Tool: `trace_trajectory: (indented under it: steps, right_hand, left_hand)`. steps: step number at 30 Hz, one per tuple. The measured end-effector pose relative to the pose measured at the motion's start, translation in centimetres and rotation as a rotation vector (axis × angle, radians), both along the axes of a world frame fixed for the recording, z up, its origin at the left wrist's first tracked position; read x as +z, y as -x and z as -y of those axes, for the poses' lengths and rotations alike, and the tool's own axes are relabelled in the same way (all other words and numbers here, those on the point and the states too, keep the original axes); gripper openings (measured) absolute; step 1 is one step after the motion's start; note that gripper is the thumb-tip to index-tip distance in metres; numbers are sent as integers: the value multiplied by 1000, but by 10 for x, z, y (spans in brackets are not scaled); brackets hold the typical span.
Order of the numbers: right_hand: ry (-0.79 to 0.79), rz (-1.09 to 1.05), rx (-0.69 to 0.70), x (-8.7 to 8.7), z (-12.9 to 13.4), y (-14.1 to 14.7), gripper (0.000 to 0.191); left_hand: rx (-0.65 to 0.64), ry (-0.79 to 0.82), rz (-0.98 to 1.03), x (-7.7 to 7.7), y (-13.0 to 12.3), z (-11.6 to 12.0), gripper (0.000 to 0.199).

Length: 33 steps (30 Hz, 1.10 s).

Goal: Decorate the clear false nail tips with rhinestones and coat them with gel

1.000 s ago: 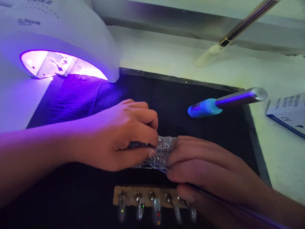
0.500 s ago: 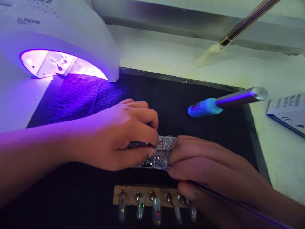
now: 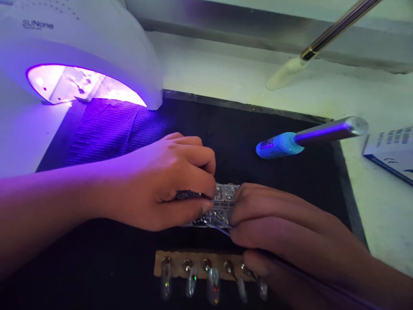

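A clear compartment box (image 3: 222, 205) with small shiny stones lies on the black mat. My left hand (image 3: 180, 181) is closed over its left part, thumb and index finger pinched at the box. My right hand (image 3: 277, 219) holds tweezers (image 3: 219, 224) whose thin tips reach over the lower row of compartments, beside my left thumb. Whether the tips grip a stone is too small to tell. Just below, a brown strip (image 3: 176, 267) bears several glossy nail tips (image 3: 213, 286) on metal stands, the rightmost partly near my right fingers.
A white lamp (image 3: 106, 51) glows purple at the upper left, with small items inside. A blue bottle (image 3: 279, 145) with a silver cap lies right of centre. Behind it lies a pale bottle (image 3: 285, 74); a white box (image 3: 392, 148) is at the right edge.
The tweezer tips have shifted slightly left over the lower compartments, and look more spread. My left hand keeps its pose; the whole view has shifted a little.
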State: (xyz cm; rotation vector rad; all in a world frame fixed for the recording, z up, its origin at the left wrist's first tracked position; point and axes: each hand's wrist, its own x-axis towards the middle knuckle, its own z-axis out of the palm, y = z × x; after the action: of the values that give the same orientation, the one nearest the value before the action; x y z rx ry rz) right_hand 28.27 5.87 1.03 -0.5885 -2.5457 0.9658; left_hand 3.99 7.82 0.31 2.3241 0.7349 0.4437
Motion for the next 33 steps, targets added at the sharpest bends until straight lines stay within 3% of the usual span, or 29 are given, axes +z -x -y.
trace_trajectory:
  steps: [33]
  right_hand:
    - [0, -68, -6, -3, -4, 0, 11]
  left_hand:
    - [14, 12, 4, 1, -1, 1, 18]
